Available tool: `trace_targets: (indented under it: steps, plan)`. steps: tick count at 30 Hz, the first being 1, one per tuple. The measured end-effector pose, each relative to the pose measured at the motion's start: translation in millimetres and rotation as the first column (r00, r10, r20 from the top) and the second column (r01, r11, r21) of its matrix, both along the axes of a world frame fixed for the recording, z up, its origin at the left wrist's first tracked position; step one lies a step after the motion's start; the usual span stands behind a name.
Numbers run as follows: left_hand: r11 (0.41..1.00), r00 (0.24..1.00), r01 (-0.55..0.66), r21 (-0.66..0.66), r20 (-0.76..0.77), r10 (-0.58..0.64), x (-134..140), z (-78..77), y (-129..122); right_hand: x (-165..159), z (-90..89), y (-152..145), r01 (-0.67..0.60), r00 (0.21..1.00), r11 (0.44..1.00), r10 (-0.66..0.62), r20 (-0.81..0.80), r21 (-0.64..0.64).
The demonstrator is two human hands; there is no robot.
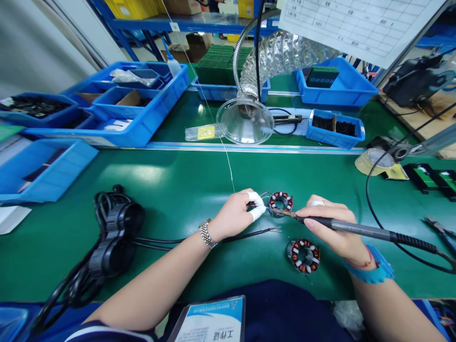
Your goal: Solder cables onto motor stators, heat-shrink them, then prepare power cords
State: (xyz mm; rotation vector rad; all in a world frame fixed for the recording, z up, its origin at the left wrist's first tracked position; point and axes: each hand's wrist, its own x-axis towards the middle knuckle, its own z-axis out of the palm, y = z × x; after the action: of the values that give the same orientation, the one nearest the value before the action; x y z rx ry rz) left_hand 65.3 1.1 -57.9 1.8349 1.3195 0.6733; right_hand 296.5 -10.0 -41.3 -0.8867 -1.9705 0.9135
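My left hand [244,209], with white covers on its fingertips, is pinched on a thin wire beside a stator [281,203] with copper windings. My right hand [333,225] grips a soldering iron [359,228] like a pen, its tip at the near edge of that stator. A second stator [304,256] lies closer to my body. Two black cables [164,241] run beneath my left wrist; one ends in bare coloured leads near the second stator. A strand of solder wire [228,159] hangs from above, its end just behind my left hand.
A fume funnel [245,124] on a silver hose stands behind the work. Blue bins [142,126] line the left and back. Coiled black cable with round black housings [116,237] lies left. Tape [374,160] and pliers [440,230] are at right; the iron's cord [368,190] loops there.
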Motion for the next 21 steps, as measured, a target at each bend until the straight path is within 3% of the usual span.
trace_targets:
  steps: [21]
  plan:
    - [1.0,1.0,-0.004,-0.026,0.013,0.004,0.8,2.0,-0.6,15.7,9.1,-2.1,0.094,0.993,0.995,-0.091,-0.079,0.041]
